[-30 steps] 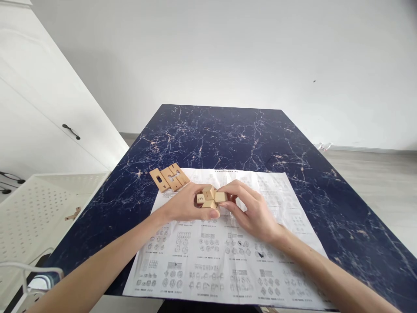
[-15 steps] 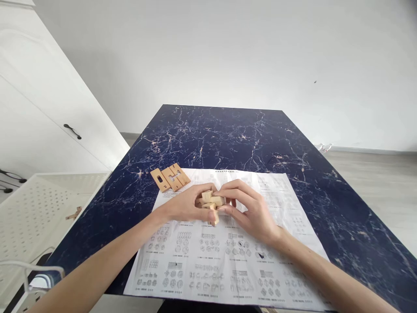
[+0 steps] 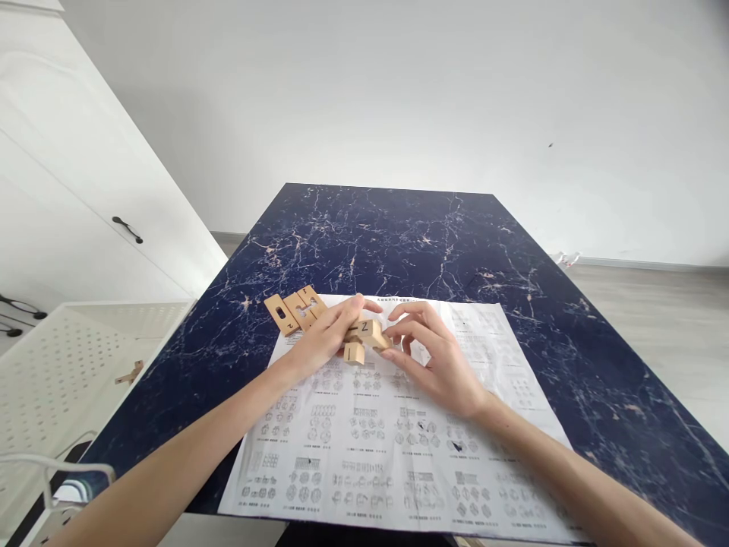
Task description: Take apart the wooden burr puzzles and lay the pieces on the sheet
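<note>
Between my hands is a wooden interlocking puzzle [image 3: 365,331] made of light blocks, with a "2" marked on one block and a line on another. My left hand [image 3: 327,330] grips it from the left, its thumb raised along the near side. From the right, the thumb and fingers of my right hand [image 3: 430,353] pinch a block that sticks out of it. A printed instruction sheet [image 3: 392,494] with rows of small diagrams lies under my hands. Flat wooden pieces with cut-out slots [image 3: 289,311] lie side by side beyond my left hand, one marked "2".
The dark blue marble-patterned table [image 3: 392,235] extends beyond the sheet to a white wall. At the left stand a white cabinet [image 3: 108,197] and a white perforated cart [image 3: 85,365] with a small wooden piece [image 3: 130,372] on it.
The puzzle has been turned in my hands, so the numbered faces now show. My left hand has rolled with its thumb upward; my right fingers have spread slightly.
</note>
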Motion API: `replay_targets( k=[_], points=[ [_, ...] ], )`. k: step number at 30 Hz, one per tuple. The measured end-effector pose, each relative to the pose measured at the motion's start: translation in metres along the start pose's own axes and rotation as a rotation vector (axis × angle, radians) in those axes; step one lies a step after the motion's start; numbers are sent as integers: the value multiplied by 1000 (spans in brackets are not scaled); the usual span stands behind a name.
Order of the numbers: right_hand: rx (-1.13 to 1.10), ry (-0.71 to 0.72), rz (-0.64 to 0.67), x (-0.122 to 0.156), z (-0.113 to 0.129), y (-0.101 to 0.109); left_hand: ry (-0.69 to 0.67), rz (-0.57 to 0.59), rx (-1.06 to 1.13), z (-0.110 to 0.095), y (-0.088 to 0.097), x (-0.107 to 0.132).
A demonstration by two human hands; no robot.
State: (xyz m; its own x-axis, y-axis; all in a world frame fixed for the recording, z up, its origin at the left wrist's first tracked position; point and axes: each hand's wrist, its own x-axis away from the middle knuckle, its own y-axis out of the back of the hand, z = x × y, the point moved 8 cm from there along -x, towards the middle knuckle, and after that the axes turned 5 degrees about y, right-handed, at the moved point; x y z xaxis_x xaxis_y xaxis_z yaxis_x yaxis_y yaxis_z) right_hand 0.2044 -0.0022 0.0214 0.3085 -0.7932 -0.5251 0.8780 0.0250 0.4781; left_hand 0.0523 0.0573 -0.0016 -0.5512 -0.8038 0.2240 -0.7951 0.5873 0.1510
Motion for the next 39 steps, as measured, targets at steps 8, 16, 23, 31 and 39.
replay_targets(
  k=[8, 16, 23, 31, 39],
  points=[
    [117, -204, -209, 1, -31, 21, -44, -141, 196, 6, 18, -9],
    [311, -183, -122, 7, -40, 10, -79, -82, 145, -1, 11, -6],
    [170, -120, -120, 1, -20, 12, -72, -15, 29, -6, 0, -1],
    [115, -108, -45, 0, -11, 6, -48, 54, 9, 2, -3, -3],
    [114, -136, -46, -2, -11, 8, -91, 172, 147, -2, -9, -2]
  ],
)
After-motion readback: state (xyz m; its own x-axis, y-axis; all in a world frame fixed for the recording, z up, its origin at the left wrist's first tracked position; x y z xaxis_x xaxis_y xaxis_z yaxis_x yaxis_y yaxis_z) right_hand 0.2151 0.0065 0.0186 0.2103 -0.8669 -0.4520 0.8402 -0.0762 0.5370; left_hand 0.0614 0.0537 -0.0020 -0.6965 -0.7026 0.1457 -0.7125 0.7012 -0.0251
